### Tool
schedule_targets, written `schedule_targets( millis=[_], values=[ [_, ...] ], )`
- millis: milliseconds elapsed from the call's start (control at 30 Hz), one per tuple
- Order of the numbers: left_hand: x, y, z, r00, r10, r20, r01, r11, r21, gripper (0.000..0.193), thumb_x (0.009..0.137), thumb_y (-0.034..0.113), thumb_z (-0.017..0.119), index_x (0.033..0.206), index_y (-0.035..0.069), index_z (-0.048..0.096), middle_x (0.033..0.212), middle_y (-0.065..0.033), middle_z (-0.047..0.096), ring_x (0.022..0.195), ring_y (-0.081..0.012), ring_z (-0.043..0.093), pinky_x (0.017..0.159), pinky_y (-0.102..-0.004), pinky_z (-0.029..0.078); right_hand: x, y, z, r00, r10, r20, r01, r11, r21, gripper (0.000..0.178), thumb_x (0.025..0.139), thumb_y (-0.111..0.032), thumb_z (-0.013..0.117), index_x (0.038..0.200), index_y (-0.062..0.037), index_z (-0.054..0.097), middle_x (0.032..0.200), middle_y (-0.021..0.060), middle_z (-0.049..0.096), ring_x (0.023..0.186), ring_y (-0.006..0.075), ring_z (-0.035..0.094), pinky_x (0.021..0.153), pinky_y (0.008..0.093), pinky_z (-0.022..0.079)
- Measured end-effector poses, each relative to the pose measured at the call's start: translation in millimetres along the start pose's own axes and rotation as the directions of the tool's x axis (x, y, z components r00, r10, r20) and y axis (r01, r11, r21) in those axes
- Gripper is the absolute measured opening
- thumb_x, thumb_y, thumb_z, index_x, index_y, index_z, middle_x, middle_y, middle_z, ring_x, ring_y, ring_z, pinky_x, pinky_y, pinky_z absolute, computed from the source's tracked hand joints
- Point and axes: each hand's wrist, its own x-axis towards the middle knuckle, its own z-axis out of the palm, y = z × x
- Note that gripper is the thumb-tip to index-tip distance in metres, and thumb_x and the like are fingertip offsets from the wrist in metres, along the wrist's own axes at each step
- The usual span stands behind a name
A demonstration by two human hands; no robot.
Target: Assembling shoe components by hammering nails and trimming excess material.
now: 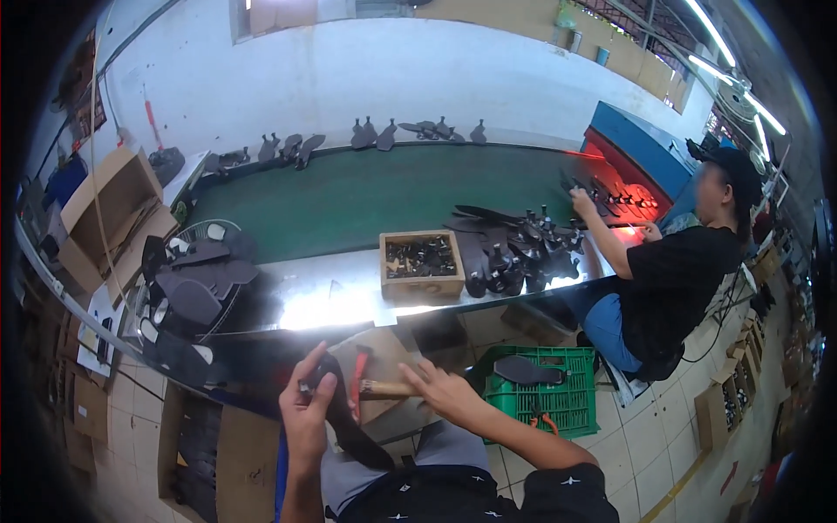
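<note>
My left hand (307, 410) grips a dark shoe sole (356, 442) near its upper end, and the rest hangs down toward my lap. In my right hand (446, 397) is a hammer (385, 388), held by the end of its wooden handle. Its red head is close beside the sole; I cannot tell whether they touch. Behind the hammer is a pale board-like surface (397, 347), partly covered by my hands. On the metal ledge ahead stands a wooden box (425, 288) of small dark parts, and to its right lies a pile of dark soles with heels (501, 257).
A green conveyor belt (349, 196) runs beyond the ledge, into a red-lit blue machine (645, 144). A co-worker (680, 288) sits at right, hands by the soles there. A wire basket (228, 305) of soles stands left; a green crate (558, 405) bears one sole.
</note>
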Motion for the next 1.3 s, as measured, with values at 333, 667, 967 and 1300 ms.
schedule_targets(
  millis=[333, 667, 967, 1300],
  values=[
    [68, -105, 21, 0.967, 0.178, 0.181, -0.221, 0.241, 0.945, 0.052, 0.095, 0.034, 0.059, 0.135, 0.001, 0.051, 0.140, -0.0268, 0.047, 0.135, -0.0454, 0.037, 0.114, -0.0516, 0.028, -132, 17, 21, 0.767, 0.638, -0.068, -0.221, 0.363, 0.905, 0.017, 0.085, -0.011, 0.069, 0.100, -0.0037, 0.067, 0.065, 0.0006, 0.060, 0.054, 0.0121, 0.056, 0.050, 0.0271, 0.043],
    [291, -155, 135, 0.779, -0.025, 0.626, -0.600, 0.261, 0.757, 0.020, 0.088, 0.015, 0.064, 0.102, 0.001, 0.068, 0.103, -0.0219, 0.067, 0.096, -0.0376, 0.064, 0.084, -0.0442, 0.050, -132, 3, 12, 0.632, 0.753, 0.185, 0.002, -0.239, 0.971, 0.022, 0.100, -0.022, 0.060, 0.102, -0.0009, 0.067, 0.055, -0.0040, 0.048, 0.041, 0.0049, 0.043, 0.040, 0.0232, 0.032],
    [326, -140, 139, 0.701, -0.166, 0.693, -0.637, 0.291, 0.714, 0.014, 0.080, 0.014, 0.071, 0.090, 0.005, 0.075, 0.082, -0.0206, 0.070, 0.076, -0.0347, 0.069, 0.071, -0.0435, 0.054, -119, 17, 25, 0.632, 0.775, -0.009, 0.079, -0.053, 0.995, 0.024, 0.095, -0.019, 0.068, 0.112, -0.0013, 0.070, 0.088, 0.0018, 0.070, 0.074, 0.0070, 0.059, 0.071, 0.0236, 0.049],
    [158, -23, 131, 0.908, -0.047, 0.417, -0.005, 0.993, 0.122, 0.023, 0.097, 0.018, 0.064, 0.105, -0.002, 0.072, 0.088, -0.0072, 0.073, 0.067, -0.0105, 0.067, 0.051, -0.0217, 0.046, -81, 55, -72, 0.736, 0.655, -0.171, 0.324, -0.119, 0.939, 0.035, 0.092, -0.007, 0.064, 0.125, 0.0049, 0.058, 0.058, 0.0001, 0.053, 0.041, 0.0056, 0.044, 0.038, 0.0224, 0.035]
  ],
)
